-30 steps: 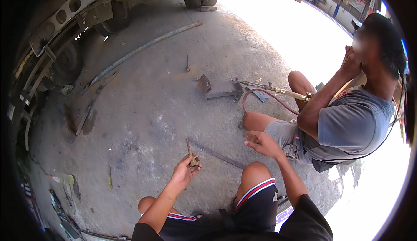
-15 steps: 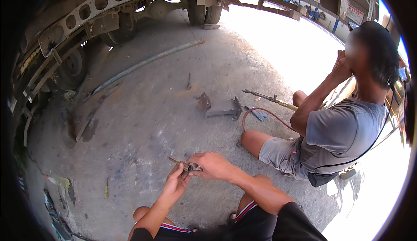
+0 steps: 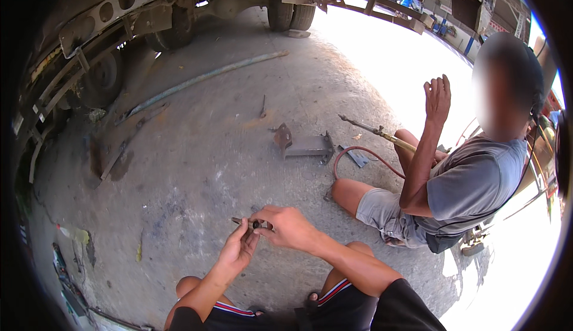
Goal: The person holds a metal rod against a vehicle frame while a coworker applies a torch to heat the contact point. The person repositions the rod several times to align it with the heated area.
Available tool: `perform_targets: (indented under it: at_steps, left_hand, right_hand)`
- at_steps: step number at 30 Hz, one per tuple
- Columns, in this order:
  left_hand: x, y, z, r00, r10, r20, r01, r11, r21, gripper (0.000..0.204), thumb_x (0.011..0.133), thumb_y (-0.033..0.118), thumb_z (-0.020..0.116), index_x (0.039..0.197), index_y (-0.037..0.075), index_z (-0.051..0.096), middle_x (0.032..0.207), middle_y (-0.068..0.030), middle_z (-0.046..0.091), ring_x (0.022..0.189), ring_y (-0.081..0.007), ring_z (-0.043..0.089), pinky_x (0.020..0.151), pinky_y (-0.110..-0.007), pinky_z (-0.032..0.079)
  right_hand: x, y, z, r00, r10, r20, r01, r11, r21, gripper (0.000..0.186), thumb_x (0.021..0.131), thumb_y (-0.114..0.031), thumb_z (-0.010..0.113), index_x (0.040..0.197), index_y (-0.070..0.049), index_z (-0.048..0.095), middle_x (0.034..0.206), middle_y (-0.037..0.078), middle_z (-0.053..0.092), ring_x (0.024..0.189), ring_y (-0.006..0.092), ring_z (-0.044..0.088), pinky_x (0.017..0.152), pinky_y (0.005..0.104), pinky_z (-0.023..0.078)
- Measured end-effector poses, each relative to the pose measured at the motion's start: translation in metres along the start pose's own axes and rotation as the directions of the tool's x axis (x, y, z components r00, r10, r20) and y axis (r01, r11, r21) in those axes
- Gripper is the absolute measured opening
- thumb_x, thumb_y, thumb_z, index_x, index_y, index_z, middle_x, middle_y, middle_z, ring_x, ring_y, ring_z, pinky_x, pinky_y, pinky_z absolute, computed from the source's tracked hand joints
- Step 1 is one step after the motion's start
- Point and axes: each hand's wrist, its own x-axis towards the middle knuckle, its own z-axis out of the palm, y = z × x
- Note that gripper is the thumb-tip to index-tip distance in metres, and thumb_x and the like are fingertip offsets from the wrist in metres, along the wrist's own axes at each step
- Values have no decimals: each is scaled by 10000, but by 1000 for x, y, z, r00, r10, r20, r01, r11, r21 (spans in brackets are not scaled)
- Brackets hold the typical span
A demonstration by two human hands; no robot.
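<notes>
In front of my knees, my left hand [image 3: 237,252] grips a small brass-coloured metal fitting [image 3: 256,225] between thumb and fingers. A narrow, pointed end of it sticks out toward the left. Closed from the other side, my right hand [image 3: 289,226] pinches the same fitting at its round, dark end. The fingers cover most of the piece, so its full shape is hidden. Both hands are held above the concrete floor.
At the right a person [image 3: 471,164] sits on the ground beside a cutting torch [image 3: 382,133] with a red hose [image 3: 341,158]. Ahead lie a steel bracket [image 3: 307,147] and a long pipe [image 3: 209,80]. A truck chassis [image 3: 131,0] spans the back left. Tools [image 3: 71,289] lie lower left.
The fitting has turned in my fingers, and its narrow end now shows shorter. The seated person's hand has moved from the face to a raised position in front. My view has shifted slightly.
</notes>
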Motion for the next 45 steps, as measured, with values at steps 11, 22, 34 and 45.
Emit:
perform_targets:
  at_steps: [11,22,34,45]
  left_hand:
    - [0,3,1,999,14,42,-11,997,-75,172,972,198,662,1022,40,617,1029,-67,648,1002,-168,648,947,-267,550]
    - [3,6,-3,991,97,96,-96,995,-13,230,980,143,636,1175,50,558,1102,-51,631,1085,-162,621,1026,-275,509]
    - [9,13,-2,985,165,51,-169,983,76,299,978,126,636,1258,85,540,1127,-58,650,1081,-162,635,998,-303,510]
    - [15,13,22,971,221,91,-227,971,73,285,1004,237,621,1238,75,604,1097,-14,629,1004,-114,591,912,-255,494]
  right_hand:
    - [-2,6,3,998,-1,-61,-7,992,-127,171,857,-183,719,982,-66,732,1015,69,693,702,249,695,661,369,562]
    - [-1,0,7,993,48,-103,-64,986,-157,162,837,-168,711,953,-54,719,915,78,683,642,230,680,611,362,548]
    - [4,-4,6,987,87,-137,-65,985,159,322,842,-128,722,1135,-17,644,952,164,656,746,302,693,661,392,547]
    - [17,11,-11,969,125,-213,-59,954,293,291,817,-81,737,1081,35,698,848,210,699,742,328,702,675,381,540]
